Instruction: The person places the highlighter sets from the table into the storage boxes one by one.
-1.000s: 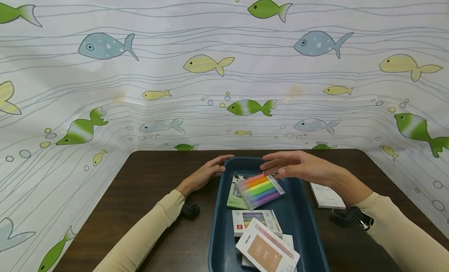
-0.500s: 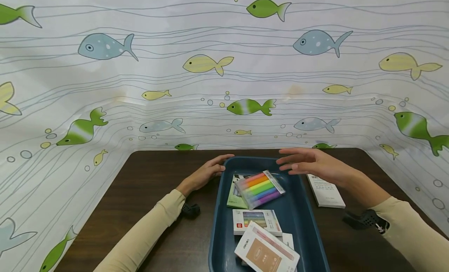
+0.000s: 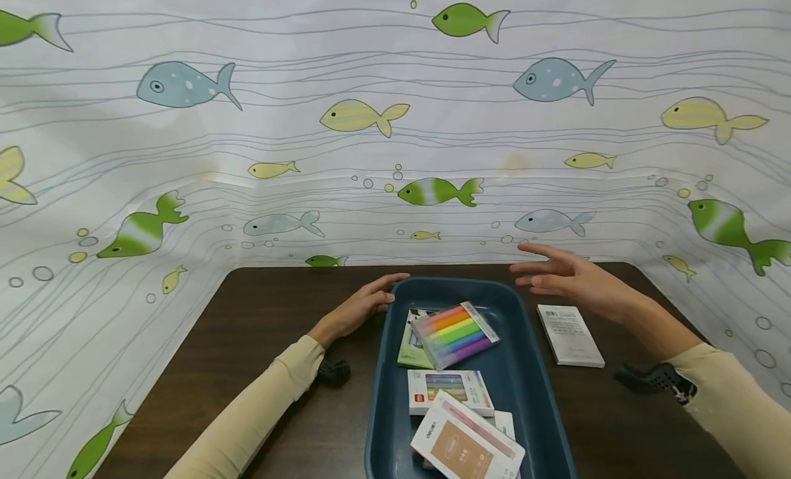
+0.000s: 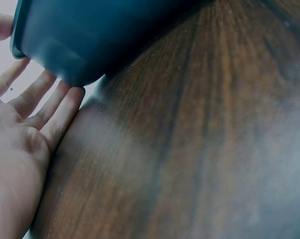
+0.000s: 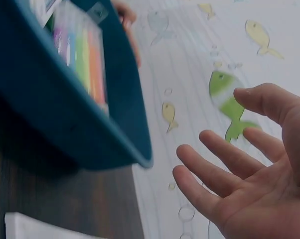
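My left hand (image 3: 358,307) holds the far left corner of a dark blue plastic tray (image 3: 378,396). In the left wrist view its thumb is by the rim and its fingers (image 4: 55,107) lie along the outer wall. A clear case of rainbow-coloured highlighters (image 3: 455,335) lies tilted in the tray, partly over a green box (image 3: 415,348). Nearer, a white box with a colour-strip window (image 3: 450,391) sits partly under a white and tan box (image 3: 467,441). My right hand (image 3: 571,280) hovers right of the tray, fingers spread, holding nothing.
A white box (image 3: 570,335) lies on the dark wooden table (image 3: 296,410), right of the tray and below my right hand. Behind and at both sides hangs a white sheet with fish (image 3: 440,191) printed on it.
My right hand has moved away from the highlighter case, rightward past the tray's rim. The case stays where it was. My left hand keeps its place at the corner.
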Available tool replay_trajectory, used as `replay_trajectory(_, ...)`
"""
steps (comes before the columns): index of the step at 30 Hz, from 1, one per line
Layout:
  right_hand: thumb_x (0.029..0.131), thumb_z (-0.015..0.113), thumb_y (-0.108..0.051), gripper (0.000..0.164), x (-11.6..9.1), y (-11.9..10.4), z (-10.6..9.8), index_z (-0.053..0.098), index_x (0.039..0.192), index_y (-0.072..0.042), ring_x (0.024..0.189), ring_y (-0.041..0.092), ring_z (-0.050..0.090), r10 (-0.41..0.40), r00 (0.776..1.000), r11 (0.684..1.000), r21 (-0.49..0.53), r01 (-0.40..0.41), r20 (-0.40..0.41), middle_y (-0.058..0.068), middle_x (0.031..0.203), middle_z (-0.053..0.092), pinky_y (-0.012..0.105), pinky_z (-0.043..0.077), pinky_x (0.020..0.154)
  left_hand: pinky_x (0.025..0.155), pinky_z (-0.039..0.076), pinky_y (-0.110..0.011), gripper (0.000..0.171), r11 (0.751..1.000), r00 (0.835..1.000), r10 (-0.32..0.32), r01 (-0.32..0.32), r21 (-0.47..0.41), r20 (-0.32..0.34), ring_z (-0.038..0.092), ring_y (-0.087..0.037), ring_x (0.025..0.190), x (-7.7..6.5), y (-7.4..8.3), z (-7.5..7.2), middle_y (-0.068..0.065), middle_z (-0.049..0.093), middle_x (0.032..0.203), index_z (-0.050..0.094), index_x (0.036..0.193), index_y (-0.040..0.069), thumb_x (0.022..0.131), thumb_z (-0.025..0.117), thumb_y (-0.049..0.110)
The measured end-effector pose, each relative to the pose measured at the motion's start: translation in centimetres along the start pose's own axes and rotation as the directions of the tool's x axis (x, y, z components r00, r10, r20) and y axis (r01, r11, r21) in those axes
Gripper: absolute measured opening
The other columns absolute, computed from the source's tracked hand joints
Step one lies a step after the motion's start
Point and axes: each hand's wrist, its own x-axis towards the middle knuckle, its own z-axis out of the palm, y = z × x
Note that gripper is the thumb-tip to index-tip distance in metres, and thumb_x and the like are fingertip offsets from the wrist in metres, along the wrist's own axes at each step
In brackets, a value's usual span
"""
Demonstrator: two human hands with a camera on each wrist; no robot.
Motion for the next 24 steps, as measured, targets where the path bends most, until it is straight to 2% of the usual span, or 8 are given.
replay_trajectory(5, 0.106, 0.055, -0.011, 0.064, -0.7, 1.3, -0.8, 0.026, 0.163, -0.02, 0.135, 0.038, 0.048, 0.012, 0.999, 1.0, -0.024, -0.013, -0.034, 0.029, 0.155, 0.037, 0.04, 0.048, 0.101, 0.107, 0.042, -0.047, 0.054, 1.0, 1.0, 0.003, -0.003, -0.019, 0.0, 0.054, -0.037, 0.126, 0.1, 0.0, 0.0, -0.015, 0.041, 0.154, 0.036, 0.159, 0.018, 0.106, 0.048, 0.02)
replay_trajectory(9, 0.106, 0.057, -0.012, 0.064, -1.5, 1.9, -1.1, 0.028, 0.162, -0.019, 0.133, 0.04, 0.05, 0.037, 0.998, 0.992, -0.117, -0.043, -0.053, 0.026, 0.152, 0.042, 0.042, 0.049, 0.1, 0.106, 0.042, -0.048, 0.054, 0.999, 1.0, 0.001, -0.001, -0.033, 0.007, 0.054, -0.037, 0.126, 0.0, 0.0, 0.0, -0.014, 0.041, 0.154, 0.035, 0.159, 0.017, 0.107, 0.048, 0.019)
replay_trajectory(14, 0.104, 0.061, -0.018, 0.061, -2.3, 2.4, -1.5, 0.034, 0.159, -0.018, 0.13, 0.039, 0.054, 0.084, 0.992, 0.965, -0.239, -0.104, -0.094, 0.02, 0.149, 0.049, 0.06, 0.043, 0.101, 0.106, 0.042, -0.049, 0.056, 0.999, 1.0, 0.004, -0.004, -0.031, -0.003, 0.054, -0.037, 0.127, -0.2, 0.1, 0.0, -0.014, 0.041, 0.155, 0.034, 0.16, 0.015, 0.106, 0.049, 0.019)
replay_trajectory(16, 0.103, 0.063, -0.021, 0.06, -2.6, 2.8, -1.8, 0.037, 0.158, -0.017, 0.128, 0.038, 0.055, 0.094, 0.99, 0.951, -0.284, -0.122, -0.109, 0.019, 0.149, 0.05, 0.063, 0.043, 0.099, 0.107, 0.041, -0.049, 0.056, 1.0, 1.0, 0.005, -0.005, -0.024, -0.005, 0.054, -0.036, 0.128, -0.2, 0.2, 0.0, -0.013, 0.041, 0.155, 0.034, 0.16, 0.016, 0.106, 0.049, 0.02)
replay_trajectory(19, 0.101, 0.066, -0.025, 0.06, -3.0, 3.6, -2.1, 0.041, 0.155, -0.016, 0.127, 0.039, 0.056, 0.112, 0.986, 0.929, -0.339, -0.149, -0.126, 0.019, 0.148, 0.05, 0.063, 0.046, 0.096, 0.108, 0.04, -0.048, 0.056, 1.0, 1.0, 0.005, -0.005, -0.018, 0.0, 0.053, -0.035, 0.129, -0.2, 0.2, 0.0, -0.012, 0.04, 0.156, 0.034, 0.16, 0.016, 0.106, 0.049, 0.021)
replay_trajectory(24, 0.098, 0.07, -0.023, 0.064, -3.8, 5.1, -2.8, 0.042, 0.153, -0.009, 0.127, 0.048, 0.052, 0.101, 0.987, 0.9, -0.412, -0.143, -0.122, 0.025, 0.148, 0.048, 0.061, 0.05, 0.09, 0.108, 0.04, -0.048, 0.055, 1.0, 1.0, 0.01, -0.01, -0.02, 0.013, 0.052, -0.035, 0.129, 0.0, 0.2, 0.1, -0.015, 0.04, 0.156, 0.034, 0.16, 0.016, 0.107, 0.049, 0.02)
